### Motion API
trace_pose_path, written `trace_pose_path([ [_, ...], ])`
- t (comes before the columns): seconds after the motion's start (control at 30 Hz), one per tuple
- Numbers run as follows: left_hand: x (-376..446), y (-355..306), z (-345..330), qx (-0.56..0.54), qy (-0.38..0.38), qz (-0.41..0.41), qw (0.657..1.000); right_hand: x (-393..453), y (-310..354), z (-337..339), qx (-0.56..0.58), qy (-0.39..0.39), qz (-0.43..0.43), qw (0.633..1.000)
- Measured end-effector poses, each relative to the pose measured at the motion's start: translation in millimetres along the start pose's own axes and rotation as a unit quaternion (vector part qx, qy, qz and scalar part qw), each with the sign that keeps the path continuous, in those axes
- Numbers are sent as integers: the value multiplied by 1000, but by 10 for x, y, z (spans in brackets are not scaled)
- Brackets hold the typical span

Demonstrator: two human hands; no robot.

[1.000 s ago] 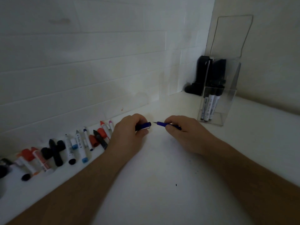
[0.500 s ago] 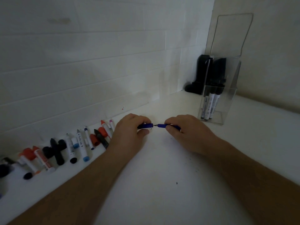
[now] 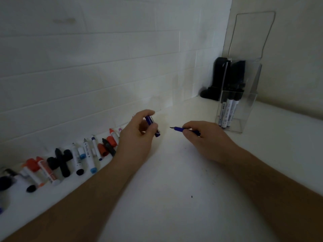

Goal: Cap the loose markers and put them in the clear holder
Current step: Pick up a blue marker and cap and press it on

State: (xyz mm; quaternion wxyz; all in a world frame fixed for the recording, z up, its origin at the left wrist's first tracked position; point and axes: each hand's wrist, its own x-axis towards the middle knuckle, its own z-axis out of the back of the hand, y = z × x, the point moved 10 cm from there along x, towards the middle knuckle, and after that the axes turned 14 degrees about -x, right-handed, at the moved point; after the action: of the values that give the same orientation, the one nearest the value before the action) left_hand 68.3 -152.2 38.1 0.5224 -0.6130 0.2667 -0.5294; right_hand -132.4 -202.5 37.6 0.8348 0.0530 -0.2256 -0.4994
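My left hand [image 3: 138, 137] grips a blue pen cap [image 3: 152, 125], now tilted steeply with one end pointing down. My right hand [image 3: 204, 138] pinches the uncapped blue pen [image 3: 178, 128], its fine tip pointing left toward the cap across a small gap. The clear holder [image 3: 248, 109] stands at the back right with two white markers with black caps [image 3: 229, 110] upright inside. A row of loose markers and caps [image 3: 83, 154] in red, black, blue and white lies along the wall to the left.
A black object [image 3: 216, 79] stands in the corner behind the holder. White brick wall [image 3: 104, 58] runs along the back. The white tabletop [image 3: 174, 198] spreads in front of my hands, with a few dark specks on it.
Half a second ago cap and pen tip met in line. Now they are apart again: my left hand has lifted and turned the cap steeply, and the pen rests back to the right.
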Motion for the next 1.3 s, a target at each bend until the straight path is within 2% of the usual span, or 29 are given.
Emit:
trace_pose_path([
  [0.1,27,137,36,-110,-24,62,992,0,-42,25,18,-8,-13,1000],
  [0.17,39,220,48,-133,-27,93,986,-4,-15,65,14,-17,-8,1000],
  [0.3,31,307,-80,-147,40,121,981,-21,171,194,-2,-48,35,998],
  [0.43,40,261,-130,-128,63,82,986,-44,310,269,-42,-85,79,992],
  [0.67,44,212,-137,-92,74,42,992,-31,321,172,-83,-82,113,987],
  [0.77,19,85,-136,31,74,-4,997,-43,310,168,-128,-94,119,980],
  [0.83,-14,-33,-202,167,90,-68,980,-47,304,158,-166,-100,123,973],
  [0.9,-62,-88,-343,235,128,-111,957,-45,319,132,-169,-96,127,973],
  [0.97,-103,-92,-445,240,158,-130,949,-42,369,102,-154,-94,136,974],
  [1.1,-138,-55,-422,172,162,-98,967,-28,401,108,-72,-93,121,986],
  [1.3,-129,-89,-393,125,146,-76,978,-35,530,94,-85,-122,144,978],
])
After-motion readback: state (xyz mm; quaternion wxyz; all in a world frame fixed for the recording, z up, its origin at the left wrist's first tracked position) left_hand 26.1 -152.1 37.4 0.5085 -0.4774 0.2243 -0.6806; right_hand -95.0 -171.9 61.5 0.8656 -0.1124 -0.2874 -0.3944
